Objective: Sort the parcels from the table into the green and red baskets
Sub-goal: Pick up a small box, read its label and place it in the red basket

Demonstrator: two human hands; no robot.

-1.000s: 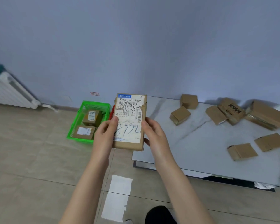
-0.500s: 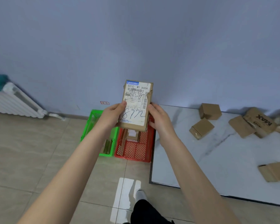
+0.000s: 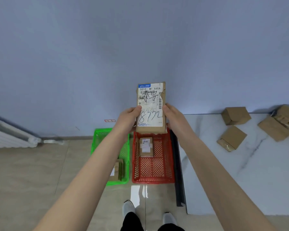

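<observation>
Risk of a miss: the labelled parcel (image 3: 150, 107) is gripped only along its lower half, top end free. Let go from this height, it would likely tip and strike the rim of the red basket (image 3: 153, 180), or bounce out to the floor.
Risk of a wrong sort: the green basket (image 3: 94, 144) stands just beside the red one, at 11 o'clock from the person, so a small sideways drift would put the parcel in it. Which basket the label calls for cannot be told.
Risk to contents: a small parcel (image 3: 146, 147) lies at the far end of the red basket, seemingly below the held one, and a drop could land on it.
Left hand (image 3: 127, 120): closed on the parcel's left edge, thumb across the label face, fingers out of sight behind.
Right hand (image 3: 173, 117): closed on the right edge, thumb at the front, fingers hidden by the card.
Parcel's place: upright in the air at 12 o'clock, label toward the person, over the red basket's far end.
Table (image 3: 232, 180): at 2 o'clock, carrying several unsorted cardboard boxes (image 3: 235, 115).
</observation>
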